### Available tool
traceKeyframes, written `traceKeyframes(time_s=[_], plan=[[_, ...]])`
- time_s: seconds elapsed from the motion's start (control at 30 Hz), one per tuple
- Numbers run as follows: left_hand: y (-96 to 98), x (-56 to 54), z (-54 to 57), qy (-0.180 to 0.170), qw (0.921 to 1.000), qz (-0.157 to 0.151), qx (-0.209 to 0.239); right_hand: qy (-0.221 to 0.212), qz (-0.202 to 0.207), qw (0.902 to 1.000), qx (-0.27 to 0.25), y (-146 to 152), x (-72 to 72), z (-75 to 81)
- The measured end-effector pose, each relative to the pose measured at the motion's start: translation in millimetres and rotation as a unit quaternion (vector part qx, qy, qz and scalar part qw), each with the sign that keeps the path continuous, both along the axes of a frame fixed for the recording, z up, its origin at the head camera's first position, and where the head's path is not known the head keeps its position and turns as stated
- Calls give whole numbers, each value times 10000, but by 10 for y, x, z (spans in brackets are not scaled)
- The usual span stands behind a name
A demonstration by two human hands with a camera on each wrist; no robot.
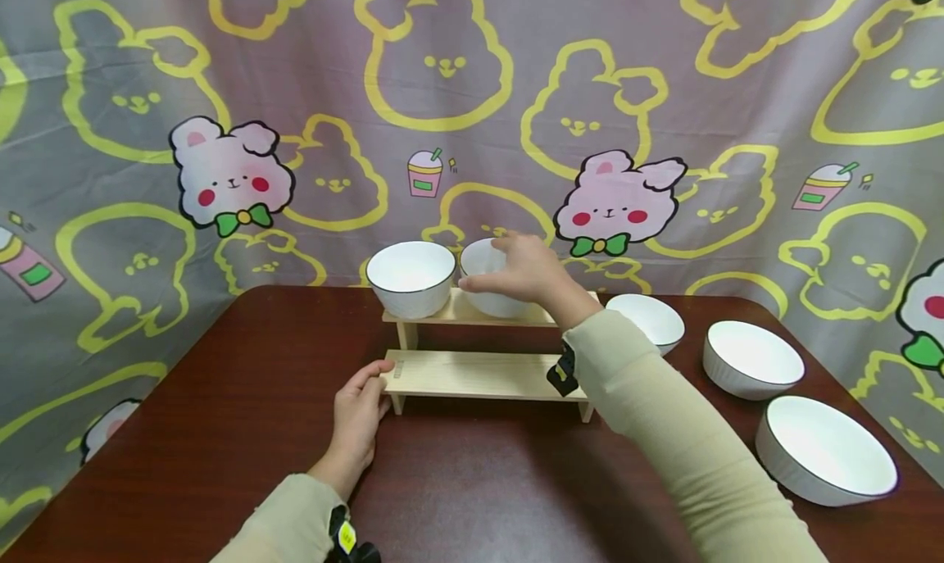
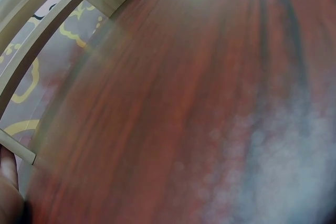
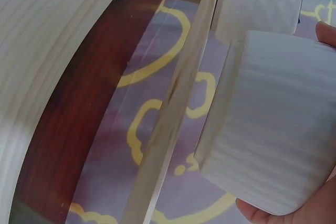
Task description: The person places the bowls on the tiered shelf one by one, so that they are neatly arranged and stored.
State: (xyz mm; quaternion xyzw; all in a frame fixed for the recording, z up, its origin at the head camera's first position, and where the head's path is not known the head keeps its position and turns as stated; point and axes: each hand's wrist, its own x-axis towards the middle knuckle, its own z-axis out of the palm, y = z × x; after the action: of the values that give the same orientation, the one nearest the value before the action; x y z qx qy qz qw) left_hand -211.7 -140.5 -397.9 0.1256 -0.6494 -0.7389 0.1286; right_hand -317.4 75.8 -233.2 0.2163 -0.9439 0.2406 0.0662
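Both arms (image 1: 664, 407) outstretched, right fingers (image 1: 516, 247) gripping bowl (image 3: 270, 124)

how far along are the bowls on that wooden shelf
Done, it seems: one white bowl on the upper tier, at left. In hand: a second bowl, held at that tier by the right grip. Remaining, probably: three bowls on the table at right.

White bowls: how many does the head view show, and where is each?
5: first bowl on the upper shelf, left end; second bowl beside it in the right hand; far bowl, middle bowl and near bowl on the table at right. The right sleeve may hide others.
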Motion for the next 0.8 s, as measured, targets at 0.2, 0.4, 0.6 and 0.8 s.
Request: traceKeyframes(time_s=[0.2, 0.4, 0.6, 0.8], plan=[[-17, 11, -4, -9, 10000, -30, -7, -3, 10, 10000, -8, -83, -14, -11], [-24, 10, 4, 18, 10000, -57, 0, -199, -127, 9997, 12, -90, -29, -32], [-12, 8, -6, -1, 10000, -22, -12, -247, -194, 9995, 85, -85, -57, -82], [-21, 9, -8, 36, 10000, 11, 14, -202, -235, 9993, 194, -109, -73, -92]])
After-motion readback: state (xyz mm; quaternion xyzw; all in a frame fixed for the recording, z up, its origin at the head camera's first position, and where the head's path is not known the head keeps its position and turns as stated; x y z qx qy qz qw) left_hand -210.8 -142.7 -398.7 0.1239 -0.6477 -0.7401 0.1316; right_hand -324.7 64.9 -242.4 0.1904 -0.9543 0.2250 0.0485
